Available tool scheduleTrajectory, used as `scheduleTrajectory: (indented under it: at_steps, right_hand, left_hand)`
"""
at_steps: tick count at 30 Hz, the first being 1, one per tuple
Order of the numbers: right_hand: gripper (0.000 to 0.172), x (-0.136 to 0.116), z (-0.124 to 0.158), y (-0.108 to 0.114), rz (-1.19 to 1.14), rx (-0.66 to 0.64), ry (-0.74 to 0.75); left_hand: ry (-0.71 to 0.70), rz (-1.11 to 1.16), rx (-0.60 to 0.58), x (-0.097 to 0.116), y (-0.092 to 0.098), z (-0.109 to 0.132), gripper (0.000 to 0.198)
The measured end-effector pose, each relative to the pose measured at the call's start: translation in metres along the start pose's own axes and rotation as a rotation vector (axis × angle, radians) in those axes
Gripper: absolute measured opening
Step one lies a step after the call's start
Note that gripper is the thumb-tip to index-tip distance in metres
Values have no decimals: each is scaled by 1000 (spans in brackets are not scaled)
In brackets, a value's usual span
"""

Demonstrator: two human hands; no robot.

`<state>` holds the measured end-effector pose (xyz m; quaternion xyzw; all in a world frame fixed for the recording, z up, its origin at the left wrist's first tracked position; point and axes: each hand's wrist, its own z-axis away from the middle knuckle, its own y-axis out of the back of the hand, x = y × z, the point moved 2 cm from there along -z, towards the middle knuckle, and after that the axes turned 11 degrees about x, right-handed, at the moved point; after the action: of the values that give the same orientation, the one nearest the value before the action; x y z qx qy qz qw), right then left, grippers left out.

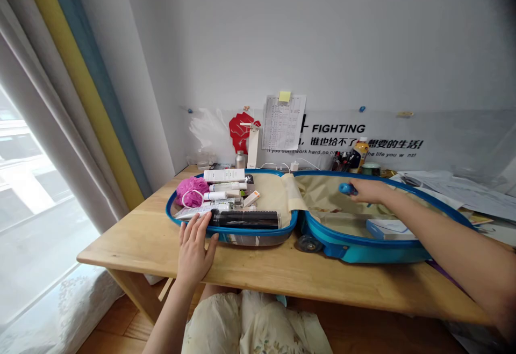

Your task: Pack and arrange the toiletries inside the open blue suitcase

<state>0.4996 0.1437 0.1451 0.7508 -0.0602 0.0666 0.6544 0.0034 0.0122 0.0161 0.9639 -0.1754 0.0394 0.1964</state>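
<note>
An open blue suitcase (258, 231) lies flat on a wooden desk (282, 273). Its left half holds a pink bath sponge (191, 190), white tubes and boxes (224, 175), and a black cylinder (245, 219) along the front rim. My left hand (195, 251) rests flat on the desk, fingers spread, touching the suitcase's front edge beside the cylinder. My right hand (368, 190) reaches over the right half and is closed around a small blue object (346, 188). A blue and white box (389, 229) lies in the right half.
Bottles, a white lamp (253, 147) and a pen holder stand along the wall at the desk's back. Papers (455, 187) are spread at the right. A curtain (60, 128) and window are at the left. My lap in a pale floral garment shows below the desk.
</note>
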Motion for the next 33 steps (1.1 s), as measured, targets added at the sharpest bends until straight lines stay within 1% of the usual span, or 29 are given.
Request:
scheduleTrajectory:
  at_steps: [2,4,5,7,8,10,12,13,15,17,20,22,25,28,30,33]
  right_hand:
    - [43,-12,-3,24,-47,103,23]
    - [54,-35,-5,49,-112,181,84]
    - [57,-51,-5,60,-150,206,134]
    - [58,-92,-3,76,-242,234,294]
    - [57,-116,-1,81,-259,218,379]
    - [56,-162,3,82,-221,138,505]
    - [49,-201,7,76,-206,83,566]
    - [45,-217,7,71,-196,60,582]
    - [37,-240,6,60,-176,18,599]
    - [32,-253,3,51,-153,-17,600]
    - [32,-258,-4,45,-127,-51,583]
    - [32,-256,-9,47,-113,-62,562]
    - [32,-250,-17,57,-107,-50,519]
    - [39,-246,-24,68,-157,-45,510]
    - [43,-247,-26,70,-210,-84,528]
    - [47,-251,-27,63,-258,-165,546]
  left_hand:
    - [1,4,-2,0,0,0,51]
    - [8,8,-2,0,0,0,51]
    - [12,10,-3,0,0,1,51]
    - [18,14,-6,-1,-1,1,51]
    - [21,15,-11,-2,-1,2,52]
    - [30,19,-21,-3,-1,2,53]
    - [36,23,-21,-2,-1,1,53]
    - [35,25,-18,-2,-1,1,53]
    - [33,29,-9,-1,0,0,52]
    - [29,28,-4,0,1,-1,52]
    - [25,23,-4,0,0,-1,52]
    - [28,21,-9,0,0,0,52]
    - [26,20,-15,0,0,0,53]
    - [19,28,-3,0,1,-1,53]
    - [25,32,2,1,1,-1,53]
    - [31,27,-9,1,1,-1,53]
